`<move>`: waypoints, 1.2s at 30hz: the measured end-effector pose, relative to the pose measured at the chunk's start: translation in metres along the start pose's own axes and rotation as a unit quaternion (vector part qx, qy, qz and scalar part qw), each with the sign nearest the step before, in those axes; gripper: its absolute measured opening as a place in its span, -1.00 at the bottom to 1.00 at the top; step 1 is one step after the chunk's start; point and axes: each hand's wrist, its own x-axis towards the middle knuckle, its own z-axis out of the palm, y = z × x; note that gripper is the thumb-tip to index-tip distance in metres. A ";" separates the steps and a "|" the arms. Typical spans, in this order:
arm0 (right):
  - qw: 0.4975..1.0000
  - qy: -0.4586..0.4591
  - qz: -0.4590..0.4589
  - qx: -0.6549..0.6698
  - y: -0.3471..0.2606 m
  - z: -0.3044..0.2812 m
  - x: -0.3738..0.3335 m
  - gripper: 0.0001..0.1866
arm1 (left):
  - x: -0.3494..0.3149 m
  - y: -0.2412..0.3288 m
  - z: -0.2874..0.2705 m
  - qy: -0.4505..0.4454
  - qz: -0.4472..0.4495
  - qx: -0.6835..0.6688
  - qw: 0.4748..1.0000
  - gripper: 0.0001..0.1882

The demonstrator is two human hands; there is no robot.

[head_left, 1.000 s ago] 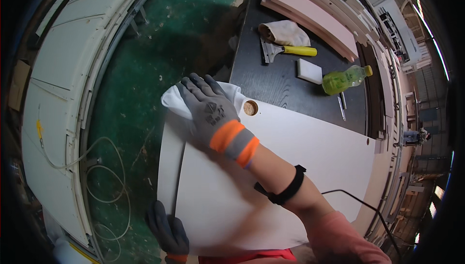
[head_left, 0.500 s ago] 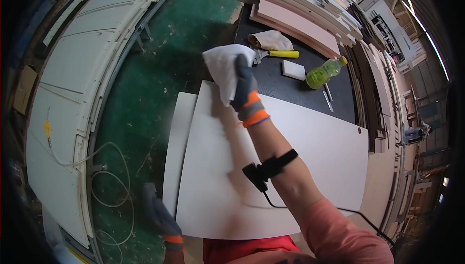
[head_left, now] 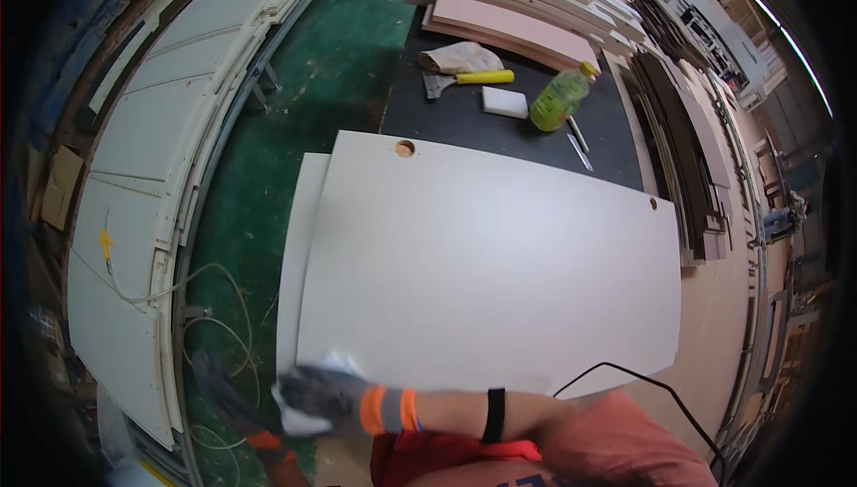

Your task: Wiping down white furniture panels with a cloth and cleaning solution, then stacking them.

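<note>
A large white panel (head_left: 491, 264) lies in front of me, with a second white panel (head_left: 295, 228) showing beneath its left edge. At the panel's near left corner, my right hand (head_left: 328, 395) in a grey and orange glove is closed on a white cloth (head_left: 303, 422). Parts of the cloth stick out above and below the fingers. My left hand (head_left: 230, 398), gloved the same way, hangs left of the panel, beside the right hand; motion smears its fingers. Round holes (head_left: 405, 149) pierce the top panel near its far corners.
Beyond the panel, a black surface holds a yellow-handled scraper (head_left: 473, 78), a folded cloth (head_left: 461, 58), a white block (head_left: 505, 102), a bottle of green liquid (head_left: 559, 100) and a thin blade (head_left: 580, 153). Stacked boards stand behind and right. Leftward are a long white-panelled bench (head_left: 116, 255) and a coiled hose (head_left: 245, 308).
My right hand has swept the cloth from the panel's far left corner to its near left corner, uncovering a hole. My left hand has shifted slightly left and down.
</note>
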 end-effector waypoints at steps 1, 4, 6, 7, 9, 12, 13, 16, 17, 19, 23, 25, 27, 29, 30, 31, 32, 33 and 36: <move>0.994 0.001 0.007 0.109 -0.030 -0.008 -0.009 -0.35 | -0.004 -0.013 -0.010 -0.004 0.002 0.004 1.000 -0.52; 0.963 -0.125 0.176 0.161 -0.069 -0.040 -0.062 -0.51 | -0.021 -0.048 -0.018 -0.064 -0.079 -0.044 0.994 -0.51; 0.744 -0.275 0.433 0.427 -0.067 -0.092 -0.098 -0.53 | -0.019 -0.025 0.004 -0.083 -0.099 -0.063 0.990 -0.52; 0.837 -0.071 0.448 0.305 -0.083 -0.129 -0.131 -0.33 | -0.019 -0.016 0.014 -0.090 -0.114 -0.068 0.987 -0.53; 0.863 0.164 0.265 0.397 -0.073 -0.102 -0.258 -0.52 | -0.029 -0.019 0.045 -0.119 -0.079 -0.057 0.988 -0.54; 0.806 0.392 0.431 0.107 -0.118 -0.122 -0.418 -0.61 | -0.036 0.006 0.065 -0.157 0.083 0.113 0.978 -0.57; 0.608 0.606 0.427 0.285 -0.130 -0.127 -0.478 -0.60 | -0.039 0.022 0.071 -0.162 0.205 0.243 0.934 -0.58; 0.604 0.636 0.444 0.183 -0.167 -0.182 -0.441 -0.52 | -0.044 0.025 0.069 -0.144 0.177 0.247 0.942 -0.60; 0.596 0.572 0.544 0.145 -0.165 -0.174 -0.447 -0.50 | -0.044 0.024 0.066 -0.143 0.178 0.246 0.942 -0.60; 0.656 0.435 0.617 0.019 -0.160 -0.162 -0.423 -0.40 | -0.043 0.018 0.065 -0.150 0.156 0.249 0.944 -0.59; 0.787 0.071 0.567 -0.232 -0.122 -0.113 -0.326 -0.29 | -0.046 0.012 0.067 -0.139 0.145 0.252 0.947 -0.59; 0.854 0.084 0.478 -0.188 -0.105 -0.079 -0.270 -0.38 | -0.046 0.013 0.074 -0.142 0.155 0.231 0.950 -0.59; 0.921 0.094 0.378 -0.012 -0.095 -0.068 -0.196 -0.32 | -0.046 0.002 0.076 -0.157 0.133 0.218 0.954 -0.55; 0.968 0.135 0.210 -0.023 -0.082 -0.030 -0.136 -0.31 | -0.030 -0.041 0.058 -0.174 0.033 0.084 0.981 -0.52; 0.971 0.148 0.187 -0.023 -0.082 -0.024 -0.110 -0.36 | -0.027 -0.057 0.051 -0.190 -0.074 -0.055 0.977 -0.48; 0.972 0.118 0.203 -0.023 -0.075 -0.021 -0.100 -0.37 | -0.025 -0.054 0.057 -0.185 -0.245 -0.297 0.904 -0.42; 0.967 0.135 0.216 -0.026 -0.066 -0.019 -0.098 -0.37 | -0.021 -0.051 0.063 -0.194 -0.248 -0.302 0.900 -0.42; 0.962 0.138 0.236 -0.016 -0.062 -0.025 -0.101 -0.37 | -0.014 -0.055 0.056 -0.192 -0.255 -0.302 0.898 -0.41; 0.906 0.223 0.354 -0.060 -0.048 -0.077 -0.178 -0.33 | 0.008 -0.053 0.048 -0.191 -0.220 -0.274 0.917 -0.39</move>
